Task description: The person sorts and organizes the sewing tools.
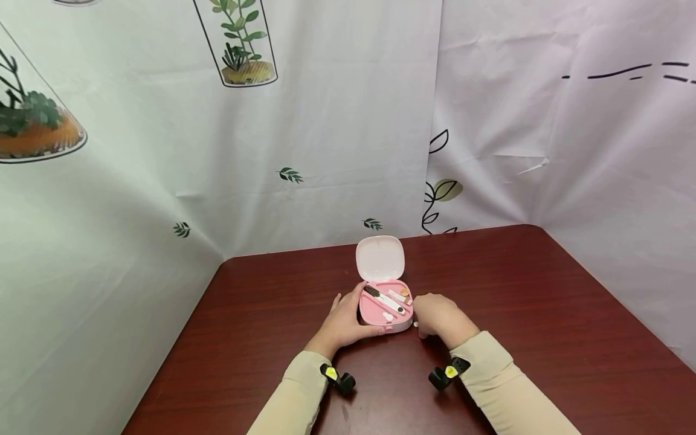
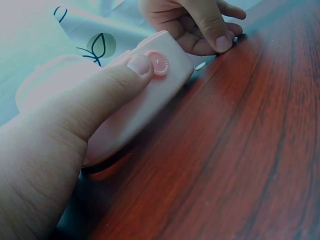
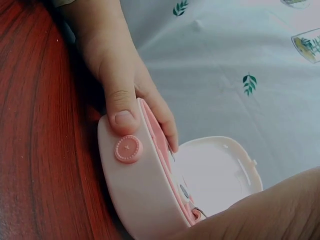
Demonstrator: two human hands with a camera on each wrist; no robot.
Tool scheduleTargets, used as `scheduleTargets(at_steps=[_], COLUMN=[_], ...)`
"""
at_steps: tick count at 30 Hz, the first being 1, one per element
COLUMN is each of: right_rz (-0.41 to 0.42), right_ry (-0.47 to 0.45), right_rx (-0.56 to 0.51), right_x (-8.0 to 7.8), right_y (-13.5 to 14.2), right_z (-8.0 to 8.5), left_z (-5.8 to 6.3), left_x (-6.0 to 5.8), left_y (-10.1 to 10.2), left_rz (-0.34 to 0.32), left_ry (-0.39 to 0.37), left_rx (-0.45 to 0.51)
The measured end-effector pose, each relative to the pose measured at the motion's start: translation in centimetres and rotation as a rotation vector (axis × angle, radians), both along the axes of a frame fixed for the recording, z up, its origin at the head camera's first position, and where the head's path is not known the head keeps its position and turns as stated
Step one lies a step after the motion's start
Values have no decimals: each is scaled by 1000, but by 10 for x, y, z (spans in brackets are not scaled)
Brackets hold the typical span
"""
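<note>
A small pink and white case sits on the table with its white lid raised. In its pink tray lie a slim white tool with a dark end and several small pieces. My left hand grips the case at its left side, thumb on the front wall beside the round pink button. Close to the case's right side, my right hand reaches down with thumb and fingertips at the tabletop; I cannot tell whether it pinches anything. A tiny white piece shows between case and right hand.
The dark red-brown wooden table spreads out around the case. Behind it and on both sides hangs a pale cloth printed with plants. Each wrist wears a small black camera on a strap.
</note>
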State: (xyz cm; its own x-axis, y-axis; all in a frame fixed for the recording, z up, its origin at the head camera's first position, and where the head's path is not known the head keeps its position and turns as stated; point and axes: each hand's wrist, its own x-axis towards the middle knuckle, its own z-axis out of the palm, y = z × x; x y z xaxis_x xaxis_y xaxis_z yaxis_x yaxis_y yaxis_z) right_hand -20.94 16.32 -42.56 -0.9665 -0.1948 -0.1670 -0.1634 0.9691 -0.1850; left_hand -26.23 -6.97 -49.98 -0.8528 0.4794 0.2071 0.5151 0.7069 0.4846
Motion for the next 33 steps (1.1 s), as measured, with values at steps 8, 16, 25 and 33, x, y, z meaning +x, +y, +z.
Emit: scheduleTargets(at_steps=[8, 16, 25, 33], right_rz=[6, 16, 118, 279], right_ry=[3, 59, 144, 272], right_rx=[-17, 3, -76, -211], right_x=[3, 1, 7, 7], right_y=[-1, 6, 7, -8], right_z=[-1, -1, 18, 27], left_z=[-1, 0, 3, 3], left_x=[1, 1, 3, 1], left_y=[0, 1, 1, 1], left_rz=[-2, -4, -3, 6], left_ry=[-29, -14, -18, -7], left_rx=[13, 6, 4, -7])
